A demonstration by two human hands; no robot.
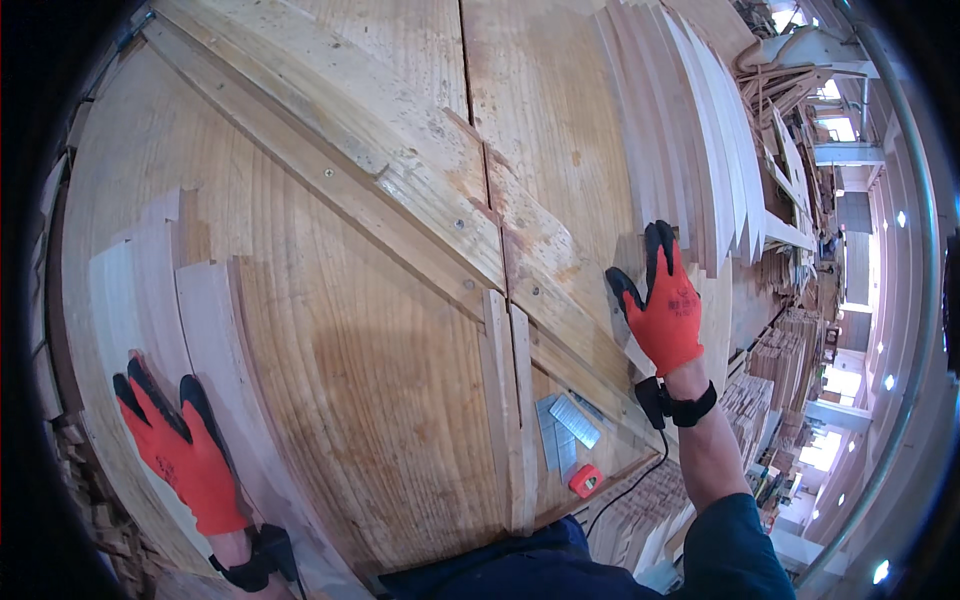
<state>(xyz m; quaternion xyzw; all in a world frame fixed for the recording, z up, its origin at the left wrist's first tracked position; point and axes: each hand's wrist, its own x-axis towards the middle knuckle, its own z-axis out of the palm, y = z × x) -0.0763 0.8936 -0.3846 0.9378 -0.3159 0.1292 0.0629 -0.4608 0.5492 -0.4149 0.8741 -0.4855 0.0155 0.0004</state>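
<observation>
My left hand, in a red glove with black fingertips, lies flat on pale wooden strips at the left of the workbench. Its fingers are spread and nothing is held. In a matching glove, my right hand reaches to the near ends of a row of thin, curved wooden slats at the upper right. Thumb and fingers are apart there, with the fingertips at or just beside the slat ends; whether they touch, I cannot tell. Both wrists carry black straps with small devices.
A wooden rail screwed to the bench top runs diagonally across it. A shorter batten meets it near the middle. A red tape measure and metal plates lie near my body. Stacked timber stands beyond the right edge.
</observation>
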